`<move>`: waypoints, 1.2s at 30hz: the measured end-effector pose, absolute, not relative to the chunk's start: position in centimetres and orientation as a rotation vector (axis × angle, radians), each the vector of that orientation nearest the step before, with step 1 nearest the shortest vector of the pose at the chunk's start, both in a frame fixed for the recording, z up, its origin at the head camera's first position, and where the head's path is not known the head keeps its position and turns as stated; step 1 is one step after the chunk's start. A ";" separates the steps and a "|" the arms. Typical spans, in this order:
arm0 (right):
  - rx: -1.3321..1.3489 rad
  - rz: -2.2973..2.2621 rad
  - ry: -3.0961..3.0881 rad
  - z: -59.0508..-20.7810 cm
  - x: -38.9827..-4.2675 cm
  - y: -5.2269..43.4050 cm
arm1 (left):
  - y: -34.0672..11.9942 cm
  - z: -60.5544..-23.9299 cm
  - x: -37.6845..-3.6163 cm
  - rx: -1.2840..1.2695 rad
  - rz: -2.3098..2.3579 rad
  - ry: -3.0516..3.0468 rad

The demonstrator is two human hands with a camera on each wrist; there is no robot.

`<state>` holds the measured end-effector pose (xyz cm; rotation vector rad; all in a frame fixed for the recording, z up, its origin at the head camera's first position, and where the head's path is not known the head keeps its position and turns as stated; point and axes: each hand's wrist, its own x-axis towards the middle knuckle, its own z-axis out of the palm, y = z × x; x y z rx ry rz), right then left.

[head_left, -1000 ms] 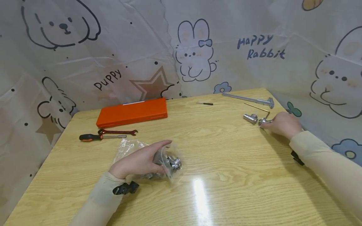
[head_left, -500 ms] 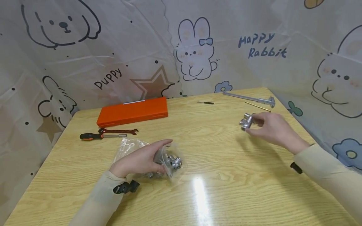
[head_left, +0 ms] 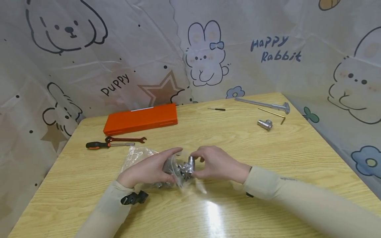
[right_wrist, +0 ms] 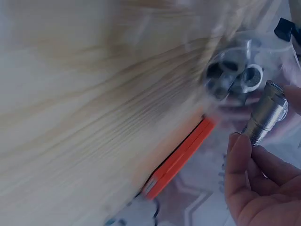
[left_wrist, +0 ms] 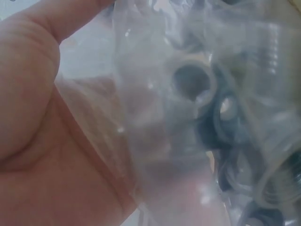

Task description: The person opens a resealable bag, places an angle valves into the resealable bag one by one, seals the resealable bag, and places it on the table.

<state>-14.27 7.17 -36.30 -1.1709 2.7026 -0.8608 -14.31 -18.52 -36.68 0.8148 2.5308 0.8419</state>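
we see the left hand (head_left: 147, 168) curved round the clear bag (head_left: 132, 158), thumb and fingers spread apart on either side of its mouth, holding it open as it lies on the table (head_left: 232, 142). the right hand (head_left: 218, 165) pinches a shiny metal fitting (head_left: 189, 165) between thumb and fingertips, right at that mouth; we cannot tell whether it touches the pieces (right_wrist: 254, 77) inside, several of which show round open ends through the plastic. both arms wear pale sleeves (head_left: 265, 183). toward the far right of the table we find a loose fitting (head_left: 265, 124) on its side, with a brass hex key (head_left: 271, 112) just behind it and a caliper (head_left: 278, 107) beyond that. a tiny screwdriver (head_left: 219, 109) lies near the back edge, left of the caliper. at the back left we see an orange case (head_left: 141, 119), and in front of it a red wrench (head_left: 126, 139) and a black-handled driver (head_left: 98, 145), side by side. behind everything hangs a cloth (head_left: 143, 43) printed with cartoon animals.
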 end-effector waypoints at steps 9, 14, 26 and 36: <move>-1.352 -0.635 2.818 -37.4 -14.4 1.8 | -18.8 -36.7 -14.5 0.849 0.897 2.502; -1.317 -0.550 2.836 -37.7 -14.4 1.0 | -19.0 -36.7 -14.5 0.855 0.888 2.505; -1.422 -0.585 2.819 -33.9 -17.2 10.3 | -18.6 -36.5 -14.5 0.805 0.826 2.526; -0.856 -0.299 2.812 -33.3 -25.8 26.0 | -18.6 -36.6 -14.2 0.780 0.821 2.527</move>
